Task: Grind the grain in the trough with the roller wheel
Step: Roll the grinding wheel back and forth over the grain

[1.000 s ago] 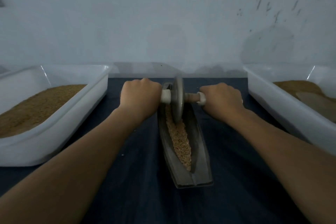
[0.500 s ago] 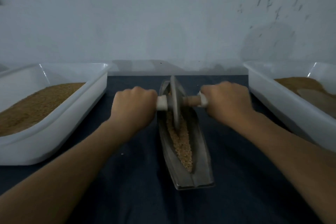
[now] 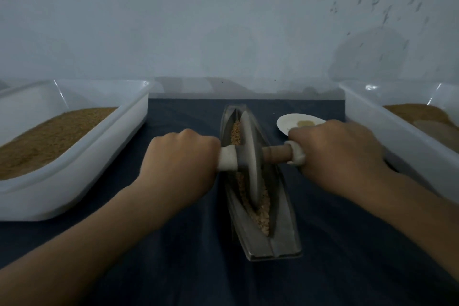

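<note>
On the dark counter (image 3: 173, 276) the long trough (image 3: 285, 243) lies at centre, its long axis running 6 to 12 o'clock, with grain (image 3: 263, 217) along its groove. The roller wheel (image 3: 249, 156) stands on edge midway in it, its handle pointing 9 to 3. The left hand (image 3: 183, 156) and right hand (image 3: 340, 154) each grip a handle end. A small dish (image 3: 295, 119) sits at 1 o'clock, partly hidden by the right hand. The left tub (image 3: 74, 181) at 9 and the right tub (image 3: 397, 146) at 3 flank the trough.
</note>
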